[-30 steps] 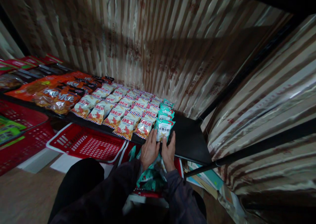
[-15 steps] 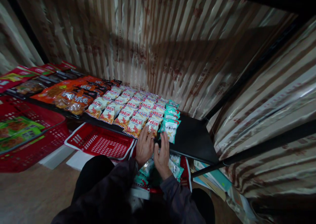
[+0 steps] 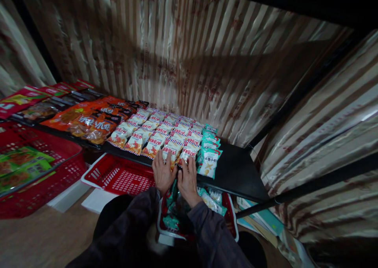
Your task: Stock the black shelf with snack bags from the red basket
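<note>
Rows of white snack bags [image 3: 155,142] with striped tops and red lettering lie on a black shelf [image 3: 239,169]. My left hand [image 3: 163,172] rests its outstretched fingers against the front edge of one of these bags. Beside it, my right hand [image 3: 188,181] has its fingers extended on the lower part of the front bag to the right. Neither hand grasps anything. Just right of my right hand is a column of teal snack bags [image 3: 209,162]. More teal bags [image 3: 213,203] fill a red basket [image 3: 233,218] under my forearms.
Orange snack bags [image 3: 93,126] and red-topped bags [image 3: 25,96] lie along the shelf's left part. Below are a red basket [image 3: 125,177] and, at far left, another red basket [image 3: 63,173] holding green packets [image 3: 23,163]. A black metal bar [image 3: 313,183] crosses at right.
Both hands have shifted left along the front row. My right hand has moved from the front teal bag to the white bag beside it. The view has shifted slightly.
</note>
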The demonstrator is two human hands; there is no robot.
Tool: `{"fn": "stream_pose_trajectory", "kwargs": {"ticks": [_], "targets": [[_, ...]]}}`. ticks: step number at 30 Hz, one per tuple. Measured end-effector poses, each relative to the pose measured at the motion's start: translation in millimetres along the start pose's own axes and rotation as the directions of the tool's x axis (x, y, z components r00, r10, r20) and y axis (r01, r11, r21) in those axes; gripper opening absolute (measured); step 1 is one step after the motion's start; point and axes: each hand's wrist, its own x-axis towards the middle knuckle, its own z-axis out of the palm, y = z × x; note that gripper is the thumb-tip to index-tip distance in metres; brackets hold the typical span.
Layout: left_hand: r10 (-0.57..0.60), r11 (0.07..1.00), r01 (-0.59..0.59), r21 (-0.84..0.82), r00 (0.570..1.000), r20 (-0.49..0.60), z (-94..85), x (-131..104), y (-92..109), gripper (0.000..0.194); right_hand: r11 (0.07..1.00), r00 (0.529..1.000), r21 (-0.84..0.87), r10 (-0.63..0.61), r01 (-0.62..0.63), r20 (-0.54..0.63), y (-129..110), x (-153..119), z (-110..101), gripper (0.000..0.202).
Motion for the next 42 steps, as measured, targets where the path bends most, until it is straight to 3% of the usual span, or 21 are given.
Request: {"fn": "stream_pose_trajectory", "kwargs": {"ticks": [10, 15, 25, 42], "targets": [[-0.032, 0.996, 0.024, -0.084, 0.995, -0.097, 6.2, 22.2, 2.8, 0.062, 0.995, 0.999, -0.089, 0.046, -0.044, 0.028, -0.8, 4.1, 11.8, 0.052], [-0.052, 0.996, 0.048, -0.080, 0.997, -0.059, 11.2, 35.0, 7.5, 0.054, 0.993, 0.999, -0.110, 0.038, -0.037, 0.006, -1.5, 11.4, 7.7, 0.051], [0.093, 0.991, -0.095, -0.090, 0.995, -0.032, 23.4, 21.0, -3.5, 0.052, 0.990, 0.998, -0.127, 0.061, -0.059, 0.008, 6.5, 12.4, 16.8, 0.049], [0.022, 0.998, -0.020, -0.052, 0.999, 0.026, 26.1, 26.3, 5.7, 0.054, 0.988, 0.997, -0.141, 0.067, -0.063, 0.026, 7.4, 11.2, 14.3, 0.051]]}}
